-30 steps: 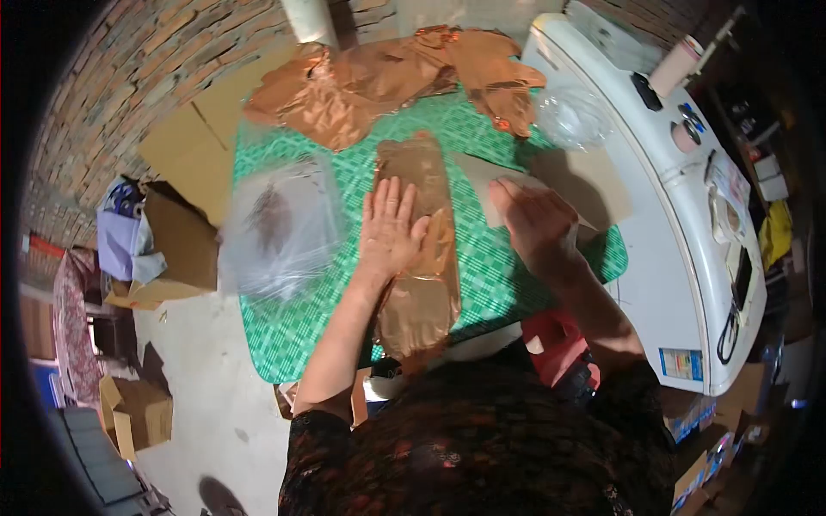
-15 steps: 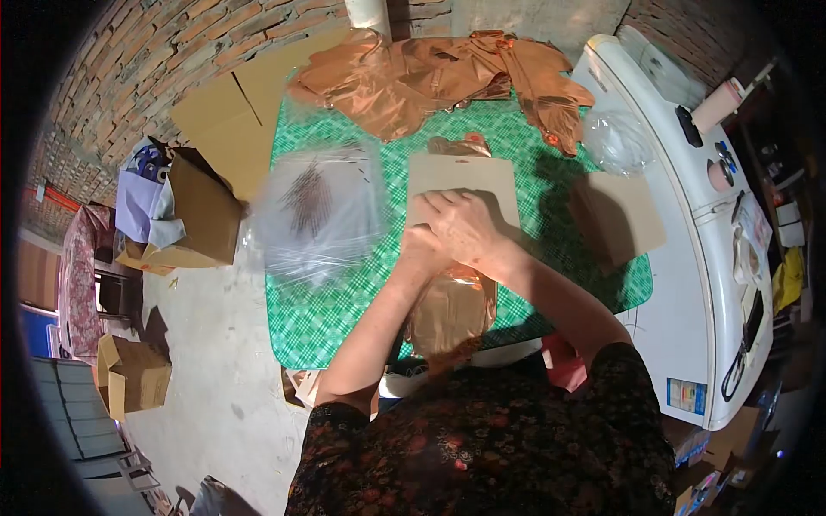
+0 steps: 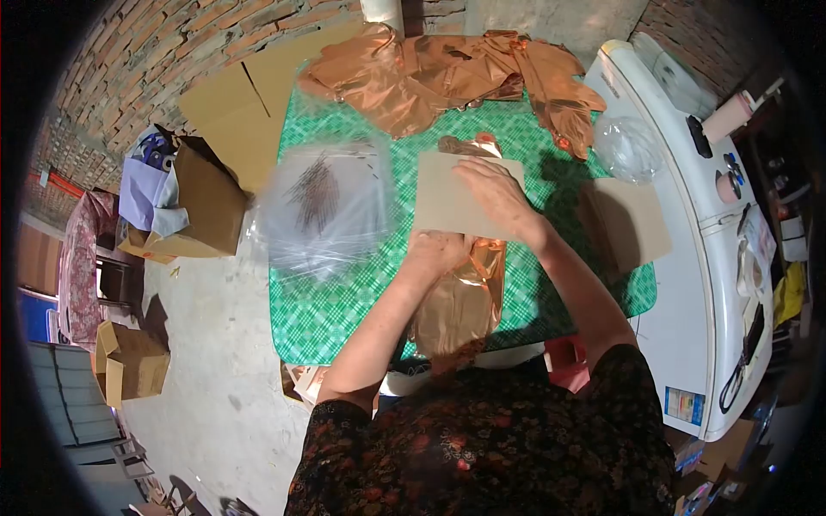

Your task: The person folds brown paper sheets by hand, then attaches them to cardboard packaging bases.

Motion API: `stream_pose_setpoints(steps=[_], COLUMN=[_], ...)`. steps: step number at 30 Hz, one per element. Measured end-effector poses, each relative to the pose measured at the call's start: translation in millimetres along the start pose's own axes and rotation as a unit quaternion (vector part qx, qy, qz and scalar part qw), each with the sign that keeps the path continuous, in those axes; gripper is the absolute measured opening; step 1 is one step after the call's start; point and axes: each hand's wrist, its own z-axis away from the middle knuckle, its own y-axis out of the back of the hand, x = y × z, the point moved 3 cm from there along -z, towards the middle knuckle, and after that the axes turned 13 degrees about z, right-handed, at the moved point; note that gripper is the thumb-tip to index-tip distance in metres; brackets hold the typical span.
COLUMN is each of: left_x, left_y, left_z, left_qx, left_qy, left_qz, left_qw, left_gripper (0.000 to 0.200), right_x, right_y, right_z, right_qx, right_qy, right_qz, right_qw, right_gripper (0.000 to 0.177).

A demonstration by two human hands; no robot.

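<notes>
A beige cardboard sheet (image 3: 443, 193) lies on a copper-coloured foil piece (image 3: 456, 314), whose shiny ends show beyond the sheet's far and near edges. My right hand (image 3: 499, 198) rests on the sheet with its fingers stretched out. At the sheet's near edge, my left hand (image 3: 439, 252) is curled closed over the foil; its fingertips are hidden, so what it grips does not show. To the left is a pile of clear plastic bags (image 3: 331, 202).
A green checked tablecloth (image 3: 344, 322) covers the table. More copper foil pieces (image 3: 447, 73) lie along its back. Another cardboard piece (image 3: 632, 224) and a clear plastic bundle (image 3: 628, 148) are at right, beside a white refrigerator (image 3: 688, 318). Cardboard boxes (image 3: 211, 206) stand at left.
My hands have come apart. My left hand has drawn down to the sheet's near edge, while my right hand has flattened out farther up and to the right.
</notes>
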Motion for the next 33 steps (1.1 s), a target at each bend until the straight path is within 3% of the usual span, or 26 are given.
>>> stream_pose_setpoints(steps=[15, 17, 22, 28, 31, 33], left_x=[-13, -26, -8, 8, 15, 19], left_y=[-11, -20, -2, 10, 17, 26], left_z=[5, 11, 2, 4, 17, 30], left_qx=[0.022, 0.003, -0.043, -0.042, -0.120, -0.029], left_qy=[-0.126, -0.123, 0.001, -0.014, 0.032, -0.037], left_qz=[-0.104, -0.108, -0.003, -0.016, 0.002, -0.062], left_qw=[0.986, 0.987, 0.999, 0.999, 0.992, 0.997], left_gripper=[0.048, 0.049, 0.052, 0.052, 0.053, 0.045], right_x=[1, -4, -1, 1, 4, 5], right_y=[-8, -1, -5, -8, -13, -17], right_z=[0, 0, 0, 2, 4, 4], right_qx=[0.007, -0.004, -0.005, 0.002, 0.015, 0.024], right_qy=[-0.050, -0.057, -0.064, -0.059, -0.044, -0.043], right_qz=[-0.011, -0.010, -0.021, -0.021, -0.013, -0.011], right_qw=[0.999, 0.998, 0.998, 0.998, 0.999, 0.999], right_gripper=[0.042, 0.042, 0.042, 0.041, 0.040, 0.039])
